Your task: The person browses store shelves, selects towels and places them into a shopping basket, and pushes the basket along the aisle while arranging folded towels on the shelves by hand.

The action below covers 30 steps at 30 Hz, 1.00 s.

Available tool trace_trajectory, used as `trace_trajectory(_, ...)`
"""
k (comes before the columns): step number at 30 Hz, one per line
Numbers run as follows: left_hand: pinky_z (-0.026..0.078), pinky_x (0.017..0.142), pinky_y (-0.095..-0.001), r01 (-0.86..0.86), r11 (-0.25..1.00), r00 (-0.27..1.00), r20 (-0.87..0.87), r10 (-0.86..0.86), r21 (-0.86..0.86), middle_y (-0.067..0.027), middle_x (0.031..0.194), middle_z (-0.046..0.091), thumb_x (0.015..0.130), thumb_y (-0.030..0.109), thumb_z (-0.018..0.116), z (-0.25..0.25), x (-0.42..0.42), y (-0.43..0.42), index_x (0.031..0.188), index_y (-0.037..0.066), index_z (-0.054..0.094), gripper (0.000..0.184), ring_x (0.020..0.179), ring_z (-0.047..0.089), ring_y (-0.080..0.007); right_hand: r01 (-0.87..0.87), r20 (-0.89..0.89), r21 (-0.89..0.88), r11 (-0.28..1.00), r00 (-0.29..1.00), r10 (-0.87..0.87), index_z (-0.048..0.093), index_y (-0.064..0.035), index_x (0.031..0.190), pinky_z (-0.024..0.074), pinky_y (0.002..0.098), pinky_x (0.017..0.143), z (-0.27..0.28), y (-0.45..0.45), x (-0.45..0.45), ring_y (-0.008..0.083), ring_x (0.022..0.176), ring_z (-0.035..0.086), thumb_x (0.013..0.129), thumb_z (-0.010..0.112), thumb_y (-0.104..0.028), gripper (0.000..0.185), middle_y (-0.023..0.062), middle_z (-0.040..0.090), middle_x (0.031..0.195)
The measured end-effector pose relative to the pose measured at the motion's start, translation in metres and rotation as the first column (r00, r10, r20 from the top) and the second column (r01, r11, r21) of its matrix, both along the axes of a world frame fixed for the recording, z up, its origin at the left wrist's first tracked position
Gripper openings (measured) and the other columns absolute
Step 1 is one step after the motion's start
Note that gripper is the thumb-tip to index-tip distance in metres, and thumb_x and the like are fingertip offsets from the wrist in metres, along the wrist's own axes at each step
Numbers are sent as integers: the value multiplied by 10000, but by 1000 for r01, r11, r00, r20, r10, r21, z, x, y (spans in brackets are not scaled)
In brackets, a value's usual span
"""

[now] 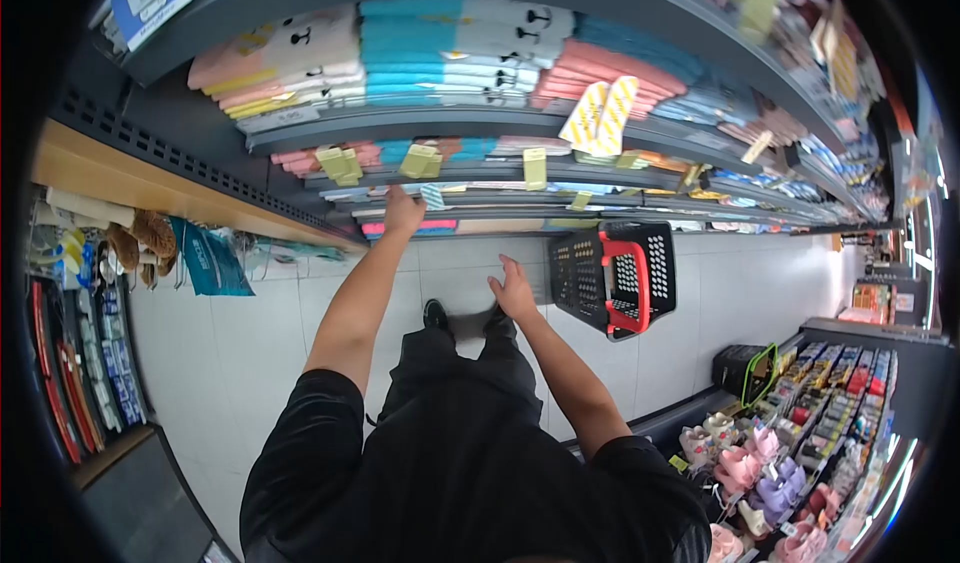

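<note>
My left hand [404, 211] reaches to a low shelf, its fingers curled at the shelf edge. A blue-and-white striped tag [432, 198] hangs right beside it. What the fingers hold, if anything, is hidden. Over the floor, my right hand [513, 289] is open with nothing in it, thumb and fingers apart. It is nearest to a black shopping basket [580, 281] with a red handle [630, 285], without touching it. Folded towels in blue and white [415, 48] and pink towels [610, 75] are stacked on the shelves above.
Yellow-and-white striped tags [600, 116] and green tags [535, 169] stick out from the shelf edges. A teal package [208, 258] hangs at left. Slippers [780, 488] fill a rack at lower right, near a second black basket [737, 371]. Pale tiled floor [270, 333] runs between.
</note>
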<state>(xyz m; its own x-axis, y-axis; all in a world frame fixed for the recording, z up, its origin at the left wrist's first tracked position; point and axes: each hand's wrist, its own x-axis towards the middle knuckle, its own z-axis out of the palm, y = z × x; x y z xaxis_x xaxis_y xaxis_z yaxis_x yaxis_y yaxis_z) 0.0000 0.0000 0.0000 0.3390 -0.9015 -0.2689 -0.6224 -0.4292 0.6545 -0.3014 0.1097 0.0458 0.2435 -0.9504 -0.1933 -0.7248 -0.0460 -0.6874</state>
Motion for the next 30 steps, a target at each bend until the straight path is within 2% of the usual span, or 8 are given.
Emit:
trace_trajectory(2,313,1140,-425,78,949,981,195,-18,-305,-324,1406,423,810,279,710,-40,9,12,1443,-126,273,869,1320,394,-457,22,-23,-6,1000,999,-22,421,-11,1383,431,453,1015,5,-14,1,414,1220,493,863,653,-162,589,230,503,1312)
trace_trajectory(9,425,1036,-448,34,997,983,-185,-21,69,-269,1283,539,771,261,729,-39,-27,152,1359,-66,438,733,1178,533,-377,26,15,-670,742,1000,-21,439,7,1337,370,468,1062,167,-102,-10,402,1261,454,737,703,-40,657,216,493,1328)
trace_trajectory(13,532,836,-431,2,978,949,-310,64,210,-224,1232,563,787,234,726,-51,-41,186,1367,-8,447,688,1012,604,-313,-145,-387,-603,785,913,-129,518,-18,1333,267,518,1129,200,-178,9,362,1342,408,809,649,-248,587,194,519,1369)
trace_trajectory(16,558,596,-351,-81,960,872,-448,199,269,-194,1225,560,821,203,708,-12,-51,188,1383,-1,423,663,900,630,-250,-264,-502,-362,894,864,52,522,-78,1382,218,540,1144,204,-215,2,332,1369,394,879,545,-363,578,156,513,1424)
trace_trajectory(19,563,697,-389,-127,960,861,-453,232,250,-207,1215,571,821,194,701,-6,-46,185,1329,-2,483,587,918,631,-275,-151,-354,-288,946,934,42,502,-130,1422,199,546,1139,189,-225,6,311,1382,393,925,461,-374,555,116,504,1456)
trace_trajectory(23,517,866,-421,168,985,971,-178,-161,26,-220,1193,590,830,172,680,-18,-46,166,1224,-14,559,453,978,624,-323,-246,-670,-22,969,723,169,556,-134,1385,202,556,1130,195,-225,10,299,1382,404,940,405,-314,503,104,513,1453)
trace_trajectory(24,499,899,-426,251,966,957,-133,-258,-66,-223,1183,595,832,165,675,18,-63,149,1202,-18,572,426,1001,616,-340,-210,-614,-240,948,789,19,607,-135,1335,217,524,1134,168,-231,10,304,1359,440,932,422,-301,473,105,541,1427)
trace_trajectory(30,402,1025,-461,444,717,883,127,-451,-537,-231,1268,506,848,99,636,214,-182,29,1234,-18,535,415,1190,491,-417,-264,-381,-207,942,909,171,598,-105,1302,329,457,1096,233,-213,-21,321,1313,471,838,589,-249,486,137,577,1341)
